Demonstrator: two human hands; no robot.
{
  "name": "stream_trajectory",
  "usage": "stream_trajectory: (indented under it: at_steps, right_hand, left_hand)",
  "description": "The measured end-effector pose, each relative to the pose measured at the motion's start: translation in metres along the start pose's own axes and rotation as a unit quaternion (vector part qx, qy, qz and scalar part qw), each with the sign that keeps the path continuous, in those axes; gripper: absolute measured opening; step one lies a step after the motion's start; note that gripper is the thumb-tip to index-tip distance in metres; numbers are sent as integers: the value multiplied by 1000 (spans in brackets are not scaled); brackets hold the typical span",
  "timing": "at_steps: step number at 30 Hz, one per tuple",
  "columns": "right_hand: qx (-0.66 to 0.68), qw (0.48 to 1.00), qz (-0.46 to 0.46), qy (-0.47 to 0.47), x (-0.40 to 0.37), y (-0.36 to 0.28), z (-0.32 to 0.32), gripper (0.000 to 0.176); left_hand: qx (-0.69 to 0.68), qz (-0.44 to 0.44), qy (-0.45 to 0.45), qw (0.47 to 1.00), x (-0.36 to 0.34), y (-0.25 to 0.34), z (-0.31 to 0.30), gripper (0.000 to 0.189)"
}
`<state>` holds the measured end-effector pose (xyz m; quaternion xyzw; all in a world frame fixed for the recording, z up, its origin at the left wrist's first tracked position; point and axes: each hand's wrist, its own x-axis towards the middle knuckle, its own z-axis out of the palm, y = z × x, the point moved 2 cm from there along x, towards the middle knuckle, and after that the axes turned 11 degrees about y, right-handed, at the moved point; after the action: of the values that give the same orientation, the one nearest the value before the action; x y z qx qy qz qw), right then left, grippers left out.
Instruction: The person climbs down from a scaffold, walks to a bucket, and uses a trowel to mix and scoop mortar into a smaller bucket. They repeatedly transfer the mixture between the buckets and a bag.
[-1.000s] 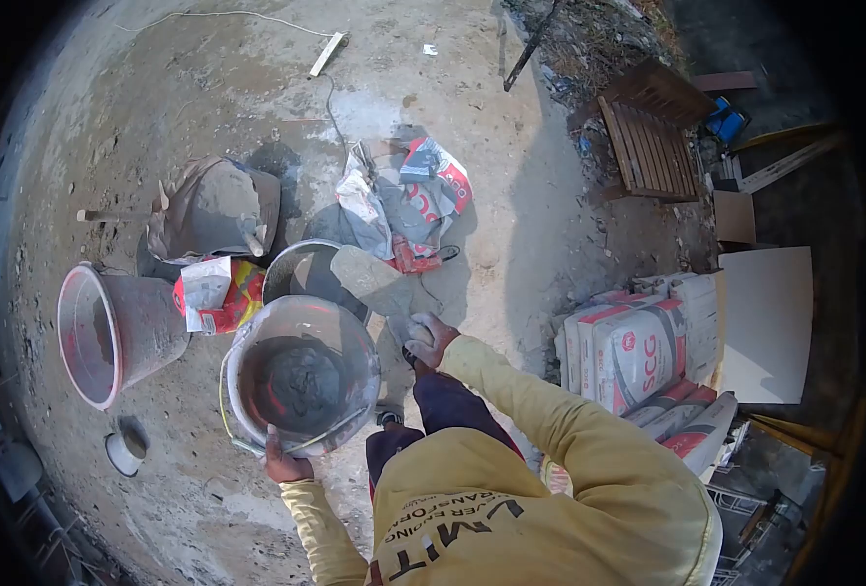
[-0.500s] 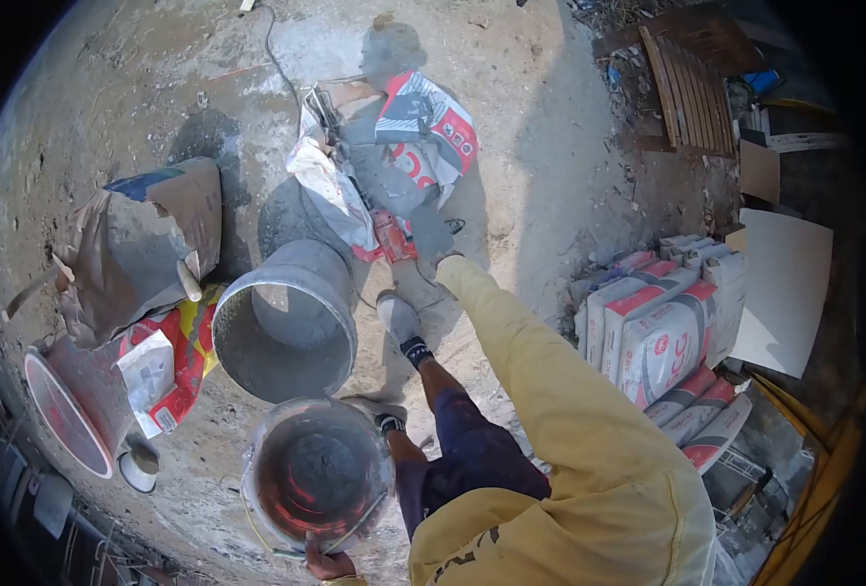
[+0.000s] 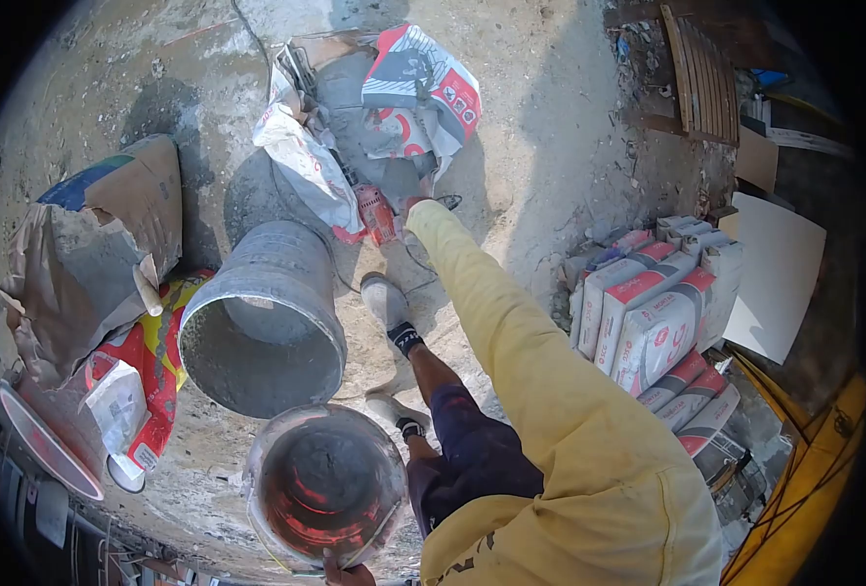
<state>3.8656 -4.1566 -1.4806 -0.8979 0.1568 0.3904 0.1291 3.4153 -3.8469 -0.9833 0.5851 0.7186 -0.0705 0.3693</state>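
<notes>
My right hand (image 3: 418, 204), mostly hidden by its yellow sleeve, is closed on a grey scoop-like tool (image 3: 401, 180) at the mouth of an opened cement bag (image 3: 384, 86). Grey powder lies in that bag. Right beside the tool, a red power tool (image 3: 376, 214) rests against the bag. Near the bottom edge, my left hand (image 3: 347, 573) grips the near rim or handle of a round bucket (image 3: 327, 479) with a reddish, grey-smeared inside. A large grey bucket (image 3: 281, 273) lies tilted beyond it, its mouth facing me.
A torn brown bag (image 3: 91, 259) with grey material, a red-yellow bag (image 3: 154, 391) and a tipped pinkish tub (image 3: 52, 439) are at the left. Stacked cement bags (image 3: 653, 327) and a pale board (image 3: 775, 278) stand at the right. A cable crosses the ground.
The view has shifted. My right hand and the grey tool have moved closer to the opened cement bag. My left hand remains at the reddish bucket's near side.
</notes>
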Motion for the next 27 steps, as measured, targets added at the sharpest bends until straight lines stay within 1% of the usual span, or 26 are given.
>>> stream_trajectory:
  at_steps: [1, 5, 7, 8, 10, 14, 17, 18, 19, 20, 21, 22, 23, 24, 25, 26, 27]
  right_hand:
    - [24, 999, 18, 12, -12, -2, 2, 25]
    - [117, 988, 89, 46, -49, -19, 18, 27]
    - [158, 978, 120, 61, -60, -29, 28, 28]
    - [174, 973, 134, 66, -63, -32, 33, 28]
    - [199, 965, 154, 76, -67, -38, 40, 29]
    - [242, 948, 186, 96, -68, -42, 52, 31]
    - [265, 936, 198, 120, -62, -46, 61, 33]
    - [274, 931, 202, 129, -58, -49, 64, 34]
    - [289, 924, 208, 142, -55, -50, 67, 34]
    - [318, 909, 221, 155, -51, -51, 70, 35]
    - [374, 879, 247, 163, -51, -55, 70, 36]
    - [540, 761, 323, 156, -58, -60, 59, 40]
    - [541, 759, 327, 155, -51, -58, 70, 40]
    - [564, 748, 293, 192, -34, -54, 84, 39]
    - [585, 734, 259, 228, -20, -50, 98, 39]
    - [592, 726, 261, 233, -13, -50, 99, 44]
    - [592, 725, 263, 234, -11, -49, 102, 44]
  left_hand:
    - [-246, -199, -11, 949, -4, 4, 11, 33]
    - [-240, -197, -34, 950, 5, -2, 16, 31]
    - [-154, -133, -9, 979, 12, -10, 13, 33]
    - [-149, -134, -9, 980, 14, -10, 12, 33]
    - [-236, -206, 35, 949, 13, -7, 14, 33]
    - [-255, -224, 20, 940, 16, -8, 9, 31]
    - [-255, -198, 0, 946, 13, -6, 8, 33]
    - [-86, -63, -29, 994, 14, -5, 4, 31]
    - [88, 75, -58, 992, 16, -5, 2, 30]
    - [90, 76, -58, 991, 18, -8, 0, 30]
    - [2, -20, -30, 999, 18, -6, 1, 26]
    - [-85, -115, -1, 990, 17, -4, 1, 22]
    - [-82, -114, 0, 990, 14, 1, 1, 22]
    - [27, -27, -19, 999, 9, 10, 2, 23]
    - [135, 61, -37, 988, 8, 16, 3, 24]
    - [137, 61, -39, 988, 11, 12, -3, 24]
    - [233, 95, -61, 966, 15, 4, -12, 32]
